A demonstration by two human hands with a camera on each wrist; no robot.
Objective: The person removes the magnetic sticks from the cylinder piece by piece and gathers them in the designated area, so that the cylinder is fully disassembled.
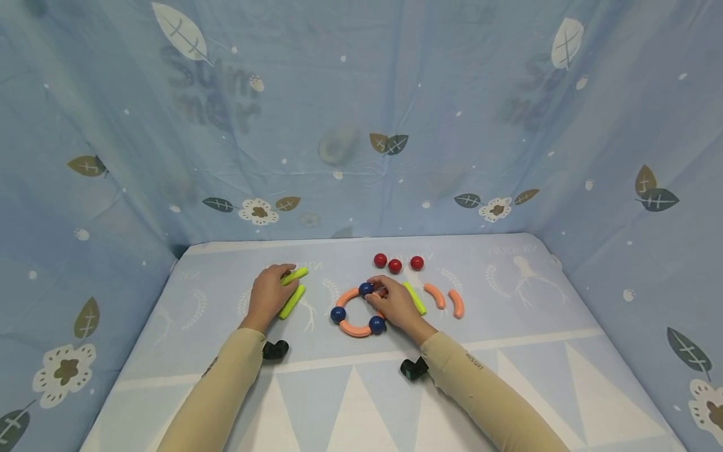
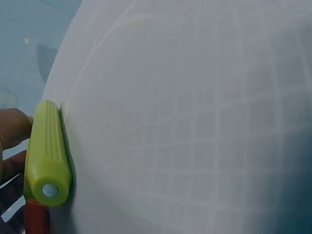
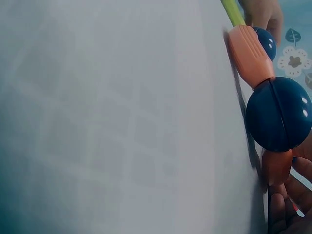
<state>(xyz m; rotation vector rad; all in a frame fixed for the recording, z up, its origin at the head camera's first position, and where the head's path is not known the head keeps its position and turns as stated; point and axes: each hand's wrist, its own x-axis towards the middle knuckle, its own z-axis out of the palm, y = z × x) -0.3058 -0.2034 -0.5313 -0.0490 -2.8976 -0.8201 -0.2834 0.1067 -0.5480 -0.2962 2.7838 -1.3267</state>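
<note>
My left hand [image 1: 271, 295] pinches a lime-green straight rod [image 1: 295, 276] between thumb and fingers. In the left wrist view this rod [image 2: 48, 156] shows ridged sides and a pale round dot in its end. A second green rod [image 1: 292, 302] lies just beside that hand. At the middle of the table lies a ring of orange curved rods [image 1: 354, 329] joined by three dark blue balls [image 1: 337, 314]. My right hand [image 1: 395, 304] pinches the ring's far blue ball [image 1: 366, 289] and partly covers its right side. The right wrist view shows a blue ball [image 3: 278, 114] between two orange rods.
Three red balls [image 1: 395, 266] lie behind the right hand. To its right are a third green rod [image 1: 415, 298] and two loose orange curved rods [image 1: 434, 295]. Black devices [image 1: 275, 350] sit at both wrists. Blue patterned cloth [image 1: 361, 188] walls the back and sides.
</note>
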